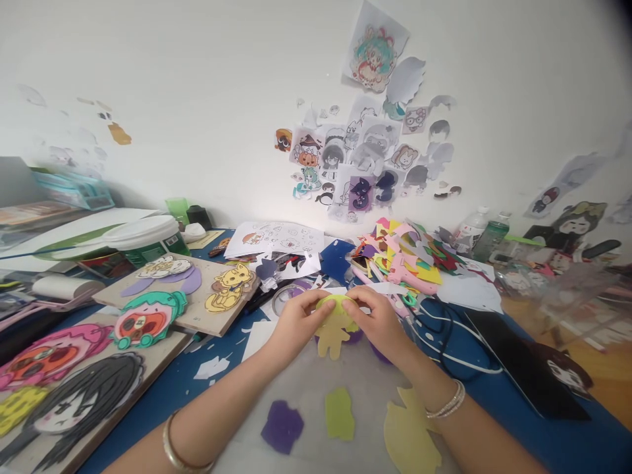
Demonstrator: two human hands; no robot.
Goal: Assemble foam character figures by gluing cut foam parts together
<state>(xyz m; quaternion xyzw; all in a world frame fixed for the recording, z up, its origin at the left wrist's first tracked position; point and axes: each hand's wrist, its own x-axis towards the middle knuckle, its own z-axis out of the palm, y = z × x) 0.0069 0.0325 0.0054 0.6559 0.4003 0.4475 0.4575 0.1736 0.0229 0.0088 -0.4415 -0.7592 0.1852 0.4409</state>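
My left hand [302, 322] and my right hand [378, 320] meet at the middle of the work sheet. Between them is a pale yellow figure-shaped cutout [333, 334], with a head, arms and two short legs. Over its head lies a lime-yellow piece [334, 304], pressed by both thumbs while the other fingers curl behind, partly hidden. Purple material shows just behind the cutout. Nearer to me lie a purple cut piece [282, 426], a lime-green piece [340, 413] and a larger pale yellow piece [412, 434], partly under my right forearm.
Boards at left carry finished-looking character cutouts [147, 319]. A white-lidded bucket [143, 234] stands behind them. Colourful scraps [399, 253], a pink glue gun [407, 275] and cables [459, 322] lie at the back right. A black flat panel [526, 365] is at right.
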